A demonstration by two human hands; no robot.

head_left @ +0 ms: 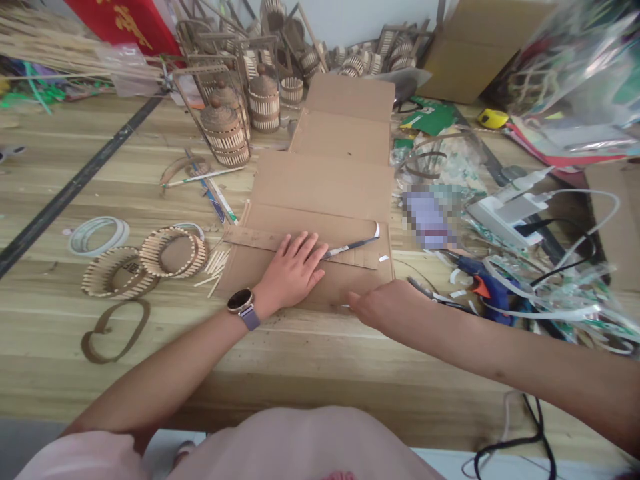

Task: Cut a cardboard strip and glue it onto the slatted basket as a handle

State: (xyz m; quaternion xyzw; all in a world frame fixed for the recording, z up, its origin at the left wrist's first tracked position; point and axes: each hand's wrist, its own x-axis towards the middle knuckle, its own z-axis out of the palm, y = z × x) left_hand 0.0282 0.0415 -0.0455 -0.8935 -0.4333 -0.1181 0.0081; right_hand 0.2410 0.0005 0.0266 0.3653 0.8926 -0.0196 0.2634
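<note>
My left hand (295, 270), wearing a watch (241, 303), lies flat with fingers spread on a brown cardboard sheet (320, 183). Its fingers rest over a narrow cardboard strip (250, 238) laid across the sheet. Beside the fingertips is a slim black-and-white pen-like tool (350, 249), with a white paper scrap (383, 258) close by. At the sheet's near edge, my right hand (375, 303) is closed, fingertips together and pointing down. A tiny white bit shows at those fingertips; whether they grip it is unclear.
To the left are two slatted bamboo rings (173, 252), a tape roll (99, 237) and thin sticks (215, 267). Lidded bamboo baskets (225, 133) stand behind. On the right lie a blue glue gun (483, 287), a power strip (510, 217), cables and a blurred-out phone (427, 217).
</note>
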